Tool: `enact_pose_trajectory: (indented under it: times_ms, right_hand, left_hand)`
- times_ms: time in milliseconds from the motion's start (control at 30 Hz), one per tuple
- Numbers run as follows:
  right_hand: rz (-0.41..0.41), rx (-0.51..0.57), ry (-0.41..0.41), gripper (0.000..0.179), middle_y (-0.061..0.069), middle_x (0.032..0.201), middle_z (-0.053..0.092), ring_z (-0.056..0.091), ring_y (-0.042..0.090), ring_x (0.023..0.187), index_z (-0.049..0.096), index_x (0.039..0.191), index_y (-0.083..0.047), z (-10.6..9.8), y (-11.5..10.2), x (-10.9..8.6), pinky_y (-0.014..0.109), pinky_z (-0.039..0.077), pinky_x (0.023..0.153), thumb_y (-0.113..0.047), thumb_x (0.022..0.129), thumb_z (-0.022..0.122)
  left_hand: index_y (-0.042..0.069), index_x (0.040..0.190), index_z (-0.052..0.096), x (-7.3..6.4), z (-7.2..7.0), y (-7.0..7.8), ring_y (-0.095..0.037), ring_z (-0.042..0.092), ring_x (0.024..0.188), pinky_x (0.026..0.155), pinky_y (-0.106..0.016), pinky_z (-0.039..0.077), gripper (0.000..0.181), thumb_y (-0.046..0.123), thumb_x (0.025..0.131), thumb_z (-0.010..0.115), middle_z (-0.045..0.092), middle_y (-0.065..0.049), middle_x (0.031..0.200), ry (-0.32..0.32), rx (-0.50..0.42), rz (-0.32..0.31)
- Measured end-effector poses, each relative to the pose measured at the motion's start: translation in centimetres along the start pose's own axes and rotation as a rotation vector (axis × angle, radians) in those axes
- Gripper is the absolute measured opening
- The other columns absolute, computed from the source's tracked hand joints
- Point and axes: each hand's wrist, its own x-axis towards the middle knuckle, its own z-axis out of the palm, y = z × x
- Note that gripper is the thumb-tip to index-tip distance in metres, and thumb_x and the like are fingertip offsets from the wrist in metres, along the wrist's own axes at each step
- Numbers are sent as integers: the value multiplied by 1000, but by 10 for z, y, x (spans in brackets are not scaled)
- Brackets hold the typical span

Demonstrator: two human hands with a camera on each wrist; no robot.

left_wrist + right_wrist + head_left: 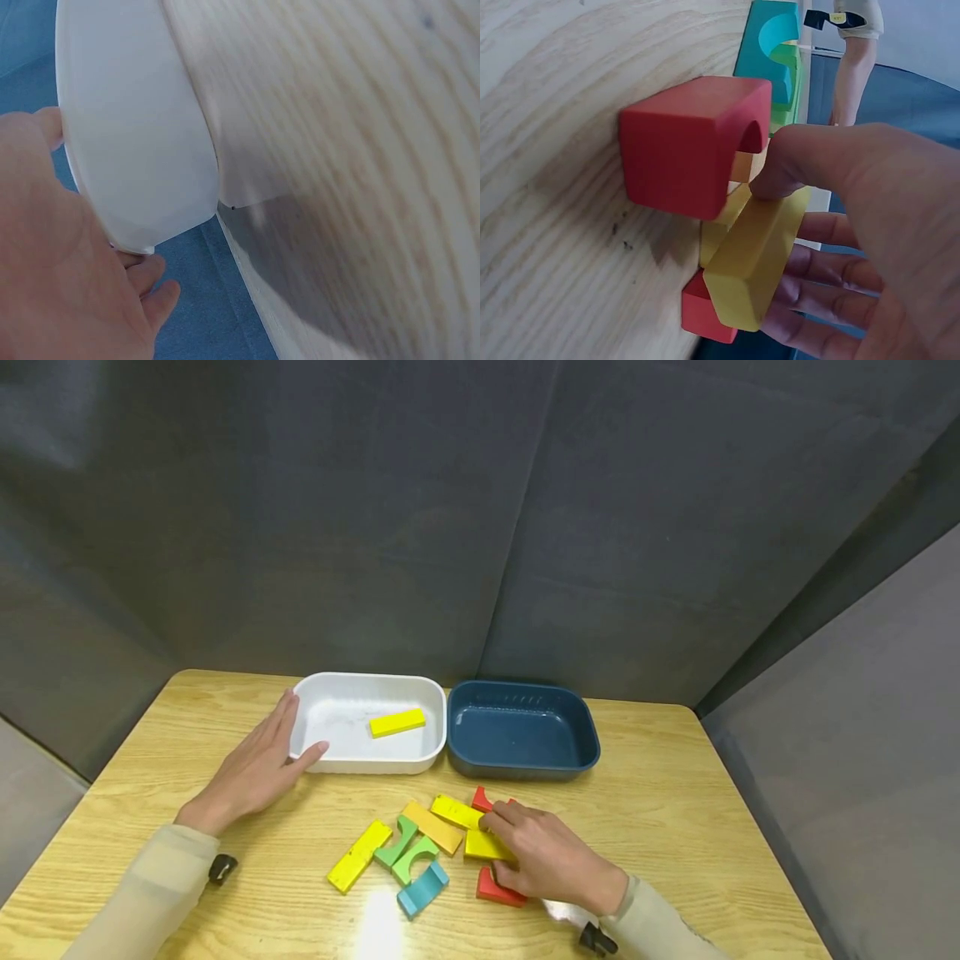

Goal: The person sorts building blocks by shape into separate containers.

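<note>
My left hand holds the left end of a white plastic bin, with the thumb over its near rim and the fingers along its far left corner. The wrist view shows the thumb and fingertips around the bin's end. My right hand pinches a yellow rectangular block between thumb and fingers, low over the pile. Right beside it are a red arch block and another red block. A second yellow block lies just left of the fingers.
One yellow block lies inside the white bin. A dark blue bin adjoins it on the right. Left of the right hand lie an orange block, green arch blocks, a blue arch block and a long yellow block.
</note>
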Motion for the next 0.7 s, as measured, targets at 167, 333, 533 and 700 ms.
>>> enact_pose_trajectory:
  times_ms: [167, 333, 533, 700]
  right_hand:
    - [-17, -6, 42, 37, -4, 101, 62, 57, 11, 79, 66, 117, -13, -5, 1, 3, 27, 59, 70, -24, 85, 82]
    - [-29, -14, 68, 39, -3, 101, 62, 58, 11, 80, 66, 119, -13, -11, 2, 6, 26, 59, 71, -24, 86, 83]
    - [-53, -20, 91, 42, -1, 107, 65, 62, 13, 84, 66, 122, -13, -18, 2, 11, 29, 62, 77, -23, 86, 84]
    - [-81, -32, 125, 42, -2, 107, 64, 61, 14, 86, 66, 122, -13, -23, 1, 15, 29, 61, 78, -22, 85, 84]
  left_hand:
    - [4, 170, -8, 0, 0, 0, -46, 8, 164, 127, -70, 17, 104, 70, 107, 41, -17, -8, 179, -1, 0, -1]
    - [4, 170, -9, 0, 0, 0, -46, 7, 164, 127, -70, 17, 104, 70, 107, 41, -16, -9, 179, 0, 1, 0]
    - [4, 170, -9, 0, 0, 0, -47, 8, 164, 127, -70, 17, 104, 70, 107, 41, -16, -10, 179, 2, 1, -2]
    - [4, 170, -9, 0, 0, 0, -47, 8, 163, 127, -70, 16, 104, 70, 108, 41, -17, -8, 179, 1, 1, 2]
